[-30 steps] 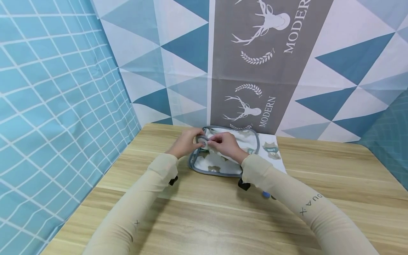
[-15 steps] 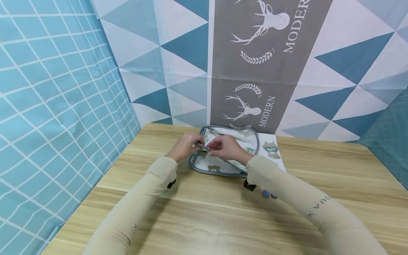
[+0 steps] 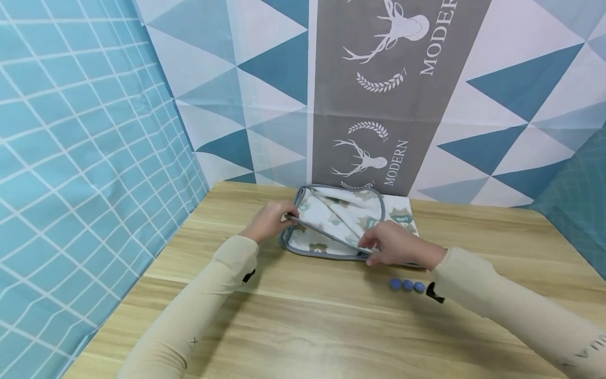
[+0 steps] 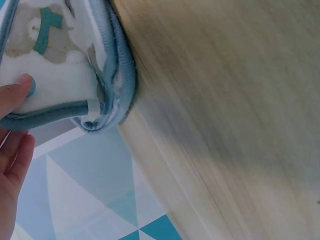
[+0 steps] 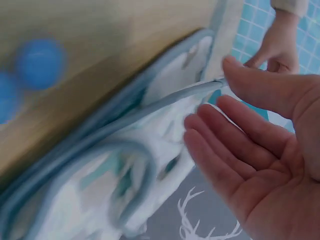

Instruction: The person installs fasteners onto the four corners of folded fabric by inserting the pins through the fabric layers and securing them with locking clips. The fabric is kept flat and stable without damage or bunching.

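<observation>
A white cloth (image 3: 347, 208) with grey piping and bear prints lies folded at the back of the table. My left hand (image 3: 272, 221) pinches its piped edge, lifting the upper layer at the left corner. In the left wrist view, a small blue disc (image 4: 32, 86) shows at the thumb tip, against the cloth (image 4: 65, 82). My right hand (image 3: 395, 245) is over the cloth's near right part. In the right wrist view, that right hand (image 5: 265, 145) has its fingers loosely extended, palm in view, with nothing held.
Several small blue round pieces (image 3: 408, 285) are on the wooden table (image 3: 284, 326), in front of the cloth and near my right wrist. A patterned backdrop (image 3: 265, 105) rises behind the table's far edge, and a blue grid sheet (image 3: 85, 173) stands at the left.
My right hand has left the left hand and the cloth's left corner, moving right and nearer. More blue pieces are uncovered. My left hand keeps its pinch on the edge.
</observation>
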Available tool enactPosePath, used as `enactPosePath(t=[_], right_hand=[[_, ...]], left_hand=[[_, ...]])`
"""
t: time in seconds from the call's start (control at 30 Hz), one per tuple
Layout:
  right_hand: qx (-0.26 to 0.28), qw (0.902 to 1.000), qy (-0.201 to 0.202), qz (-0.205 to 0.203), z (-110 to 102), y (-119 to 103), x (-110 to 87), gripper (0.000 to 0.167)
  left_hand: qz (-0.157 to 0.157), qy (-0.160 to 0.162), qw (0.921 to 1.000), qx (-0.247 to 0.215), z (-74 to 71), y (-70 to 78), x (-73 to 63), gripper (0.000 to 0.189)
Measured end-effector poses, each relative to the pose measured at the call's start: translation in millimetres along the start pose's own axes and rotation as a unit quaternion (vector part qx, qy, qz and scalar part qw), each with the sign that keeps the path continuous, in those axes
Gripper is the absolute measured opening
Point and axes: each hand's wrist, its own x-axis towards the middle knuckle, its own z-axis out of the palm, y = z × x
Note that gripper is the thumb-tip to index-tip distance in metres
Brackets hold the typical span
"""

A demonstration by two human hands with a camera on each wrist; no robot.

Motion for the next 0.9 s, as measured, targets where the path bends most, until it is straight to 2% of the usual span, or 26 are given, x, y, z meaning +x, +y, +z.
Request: enactPosePath(t=[0.1, 0.23, 0.47, 0.57, 0.7, 0.9], right_hand=[[-0.039, 0.9988, -0.010, -0.030, 2, 2, -20.8, 0.030], [-0.048, 0.9976, -0.012, -0.049, 10, 7, -40.1, 0.032], [-0.025, 0.9946, 0.008, -0.101, 21, 21, -51.2, 0.031], [-0.015, 0.9964, -0.004, -0.084, 22, 23, -50.6, 0.028], [-0.010, 0.9988, -0.024, -0.042, 21, 20, -49.9, 0.023], [-0.012, 0.9991, -0.030, -0.028, 23, 19, -50.1, 0.019]], left_hand=[[0.004, 0.009, 0.9999, 0.014, -1.1, 0.1, -0.3, 0.008], [0.013, 0.018, 0.9994, 0.028, -2.1, 0.7, -0.5, 0.007], [0.019, 0.015, 0.9997, 0.002, -0.8, -0.3, -0.1, 0.006], [0.015, 0.014, 0.9998, -0.007, 0.4, -1.8, -0.8, 0.006], [0.018, 0.013, 0.9997, -0.010, 2.5, -3.4, -2.0, 0.006], [0.035, 0.011, 0.9993, -0.013, 5.1, -3.4, -3.1, 0.005]])
